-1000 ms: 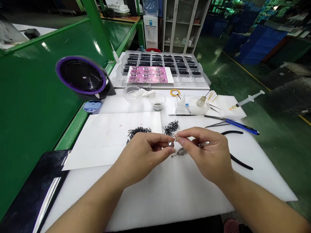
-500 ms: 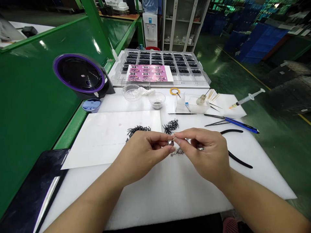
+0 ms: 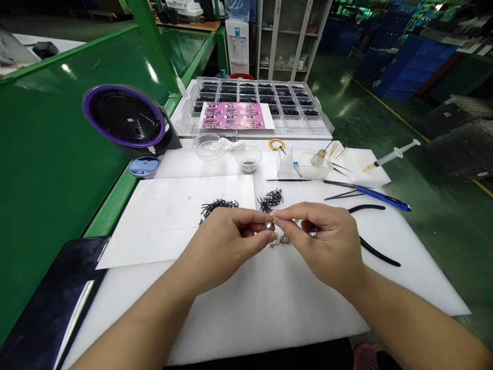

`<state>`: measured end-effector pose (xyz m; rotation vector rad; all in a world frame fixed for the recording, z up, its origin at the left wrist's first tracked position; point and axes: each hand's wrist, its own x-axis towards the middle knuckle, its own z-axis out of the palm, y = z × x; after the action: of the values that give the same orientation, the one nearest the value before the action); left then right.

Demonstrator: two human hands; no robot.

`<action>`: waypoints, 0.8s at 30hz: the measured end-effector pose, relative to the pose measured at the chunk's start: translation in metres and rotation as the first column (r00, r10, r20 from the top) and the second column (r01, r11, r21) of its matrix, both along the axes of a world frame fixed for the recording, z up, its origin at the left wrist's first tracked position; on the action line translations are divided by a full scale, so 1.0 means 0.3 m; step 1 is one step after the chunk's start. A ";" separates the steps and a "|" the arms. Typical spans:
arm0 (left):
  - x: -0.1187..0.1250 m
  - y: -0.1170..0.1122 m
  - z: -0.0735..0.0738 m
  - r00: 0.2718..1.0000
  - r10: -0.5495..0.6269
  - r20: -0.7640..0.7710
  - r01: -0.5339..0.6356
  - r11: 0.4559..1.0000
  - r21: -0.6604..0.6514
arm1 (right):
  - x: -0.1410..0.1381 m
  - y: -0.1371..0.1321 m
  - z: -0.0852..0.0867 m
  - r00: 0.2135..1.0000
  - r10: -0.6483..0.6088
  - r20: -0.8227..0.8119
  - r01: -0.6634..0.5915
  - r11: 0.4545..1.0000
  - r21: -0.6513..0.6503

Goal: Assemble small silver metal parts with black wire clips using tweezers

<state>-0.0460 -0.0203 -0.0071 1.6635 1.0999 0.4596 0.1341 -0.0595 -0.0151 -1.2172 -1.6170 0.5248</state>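
My left hand [image 3: 231, 241] and my right hand [image 3: 327, 241] meet fingertip to fingertip over the white work mat [image 3: 269, 308]. Between the thumb and fingers of the left is a small shiny silver piece [image 3: 270, 226], its kind unclear. The right thumb and forefinger are pinched at its upper edge; whatever they hold is too small to make out. Another bit of bright metal [image 3: 314, 233] shows under the curled right fingers. Beyond the hands lie two piles of short black pieces [image 3: 270, 200] [image 3: 219, 206]. Tiny silver parts [image 3: 284, 240] are scattered just below the fingertips.
Black curved tool handles [image 3: 379, 253] stick out behind my right hand. Further right lie a blue-handled cutter [image 3: 385, 198], tweezers and a syringe [image 3: 396, 153]. A clear cup [image 3: 248, 159] and a compartment box [image 3: 308, 123] stand behind, a purple-rimmed black device [image 3: 125, 115] at left.
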 end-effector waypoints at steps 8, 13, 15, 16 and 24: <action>0.003 -0.001 -0.002 1.000 0.019 0.024 -0.018 1.000 -0.020 | -0.001 -0.002 0.003 1.000 0.013 0.002 -0.013 1.000 0.013; 0.007 -0.005 -0.003 0.993 0.067 0.095 -0.053 0.990 -0.134 | -0.003 0.001 -0.014 0.997 0.048 -0.054 -0.047 0.999 0.022; 0.011 -0.004 -0.005 0.988 0.092 0.123 -0.069 0.981 -0.180 | -0.004 0.004 -0.023 0.995 0.060 -0.082 -0.059 0.998 0.014; 0.013 -0.004 -0.007 0.986 0.101 0.134 -0.074 0.978 -0.195 | -0.005 0.006 -0.026 0.994 0.066 -0.091 -0.065 0.998 0.013; 0.010 -0.003 -0.032 0.988 0.111 0.107 -0.085 0.972 -0.221 | -0.010 0.005 -0.045 0.990 0.038 -0.135 -0.043 0.999 -0.032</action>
<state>-0.0429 -0.0212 -0.0168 1.3791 1.1063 0.4791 0.1310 -0.0580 -0.0285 -1.1518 -1.5269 0.6498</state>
